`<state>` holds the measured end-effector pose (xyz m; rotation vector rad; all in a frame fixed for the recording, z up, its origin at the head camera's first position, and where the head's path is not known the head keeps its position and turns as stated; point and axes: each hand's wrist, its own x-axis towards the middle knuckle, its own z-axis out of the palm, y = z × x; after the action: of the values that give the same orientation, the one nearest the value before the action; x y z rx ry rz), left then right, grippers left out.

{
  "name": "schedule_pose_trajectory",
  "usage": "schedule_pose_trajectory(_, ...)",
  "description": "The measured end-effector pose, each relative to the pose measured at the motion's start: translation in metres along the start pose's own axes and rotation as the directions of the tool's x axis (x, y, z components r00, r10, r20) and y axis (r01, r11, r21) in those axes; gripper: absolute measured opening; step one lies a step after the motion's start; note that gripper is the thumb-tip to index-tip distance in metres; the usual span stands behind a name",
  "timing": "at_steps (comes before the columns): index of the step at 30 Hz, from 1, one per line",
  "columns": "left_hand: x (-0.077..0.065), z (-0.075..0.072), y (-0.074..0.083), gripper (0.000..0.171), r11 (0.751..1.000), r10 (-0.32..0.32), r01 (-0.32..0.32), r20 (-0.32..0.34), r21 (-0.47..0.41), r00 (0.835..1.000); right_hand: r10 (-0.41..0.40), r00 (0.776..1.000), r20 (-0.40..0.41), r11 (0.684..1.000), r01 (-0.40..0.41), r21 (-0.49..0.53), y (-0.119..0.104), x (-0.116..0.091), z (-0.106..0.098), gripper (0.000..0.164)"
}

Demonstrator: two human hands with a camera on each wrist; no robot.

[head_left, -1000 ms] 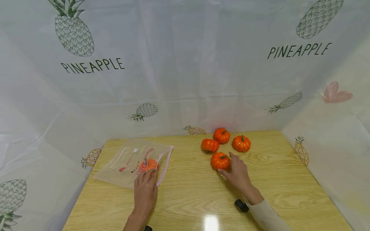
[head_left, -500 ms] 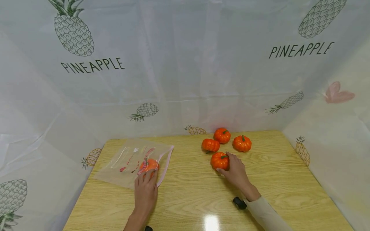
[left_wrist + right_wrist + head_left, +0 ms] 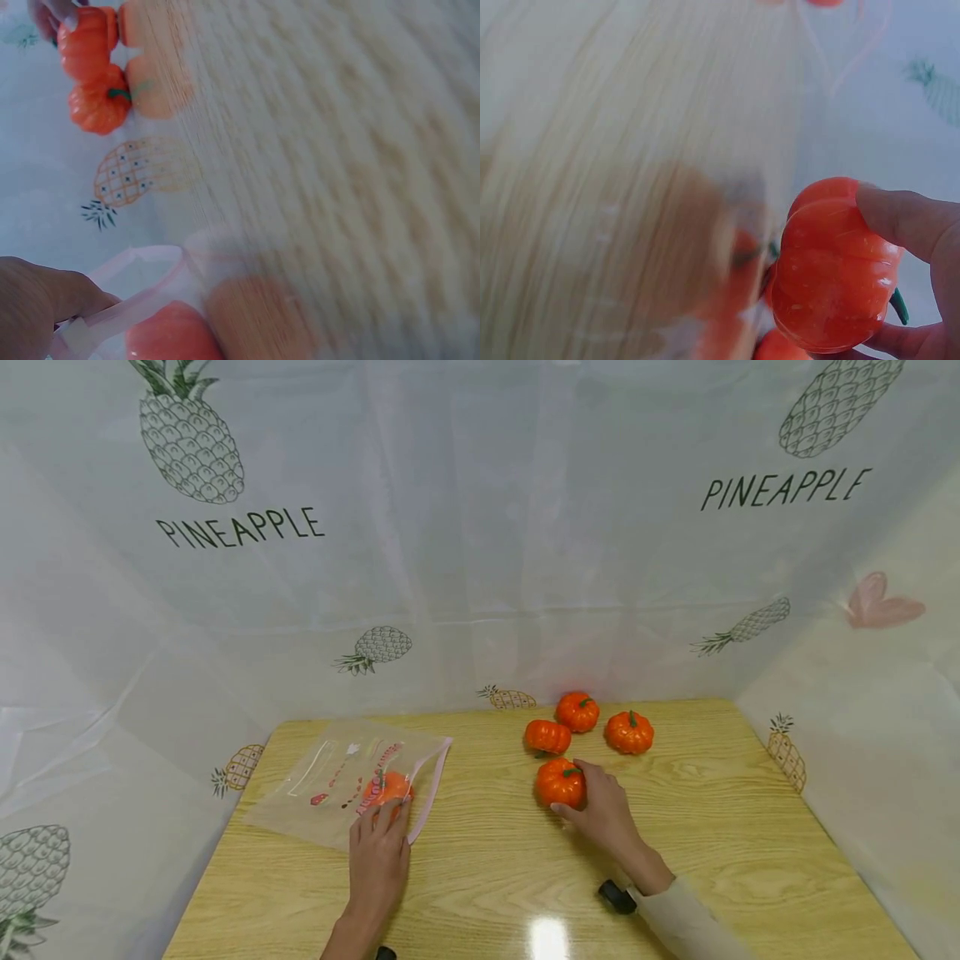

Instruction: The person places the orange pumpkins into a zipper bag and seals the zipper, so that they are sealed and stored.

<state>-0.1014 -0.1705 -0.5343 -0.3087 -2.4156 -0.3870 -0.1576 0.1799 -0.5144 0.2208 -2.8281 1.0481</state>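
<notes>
My right hand [image 3: 606,806] grips a small orange pumpkin [image 3: 558,783] with a green stem, thumb on one side and fingers on the other. The right wrist view has this pumpkin [image 3: 832,270] close up, slightly above the wooden surface. At the left of the table lies a clear zip bag [image 3: 307,802] with a pink edge and printed lettering. My left hand [image 3: 378,860] pinches the bag's edge at the near side of its mouth. In the left wrist view the pink rim [image 3: 142,304] stands parted. Another pumpkin [image 3: 386,787] shows through the film inside the bag.
Behind the gripped pumpkin sit three more: a tipped pumpkin [image 3: 547,737], a pumpkin [image 3: 577,712] by the back edge, and a pumpkin [image 3: 630,732] to the right. A pineapple-printed sheet [image 3: 480,568] walls the wooden table [image 3: 480,877] at the back and sides.
My right hand has closed on the nearest pumpkin and moved it slightly to the left, away from the other pumpkins. My left hand and the bag have stayed in place.
</notes>
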Motion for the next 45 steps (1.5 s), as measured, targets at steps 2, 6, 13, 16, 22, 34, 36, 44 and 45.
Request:
schedule_pose_trajectory(2,0.001,0.0,0.0,0.049,1.0,-0.002,0.002,0.001,-0.001,1.0,-0.038,0.999,-0.004,0.999,0.038,0.007,-0.009,-0.001,0.003,0.079)
schedule_pose_trajectory(6,0.001,-0.001,0.001,0.05,1.0,-0.005,0.005,0.002,-0.004,1.0,-0.103,0.995,-0.013,0.994,0.103,0.021,-0.027,-0.004,0.011,0.079)
schedule_pose_trajectory(13,0.002,-0.003,0.002,0.052,1.0,-0.012,0.012,0.013,-0.001,1.0,-0.156,0.987,0.021,0.985,0.155,0.07,-0.054,-0.005,0.031,0.078)
schedule_pose_trajectory(16,0.002,-0.004,0.002,0.053,1.0,-0.014,0.014,0.022,0.003,1.0,-0.177,0.983,0.049,0.981,0.173,0.083,-0.064,-0.004,0.043,0.078)
schedule_pose_trajectory(22,0.002,-0.004,0.001,0.052,1.0,-0.017,0.017,0.033,0.008,0.999,-0.22,0.969,0.113,0.974,0.211,0.086,-0.08,0.002,0.067,0.078)
schedule_pose_trajectory(34,0.003,-0.005,0.003,0.051,0.999,-0.039,0.037,0.064,0.019,0.997,-0.265,0.951,0.159,0.963,0.254,0.086,-0.11,0.014,0.096,0.077)
schedule_pose_trajectory(36,0.003,-0.005,0.003,0.052,0.999,-0.042,0.04,0.067,0.02,0.997,-0.262,0.951,0.167,0.964,0.251,0.084,-0.113,0.015,0.099,0.077)
schedule_pose_trajectory(44,0.003,-0.004,0.003,0.052,0.999,-0.028,0.027,0.056,0.02,0.998,-0.257,0.949,0.183,0.966,0.248,0.068,-0.122,0.018,0.11,0.079)
schedule_pose_trajectory(45,0.003,-0.004,0.003,0.052,1.0,-0.025,0.024,0.052,0.019,0.998,-0.258,0.948,0.185,0.966,0.251,0.063,-0.123,0.018,0.112,0.079)
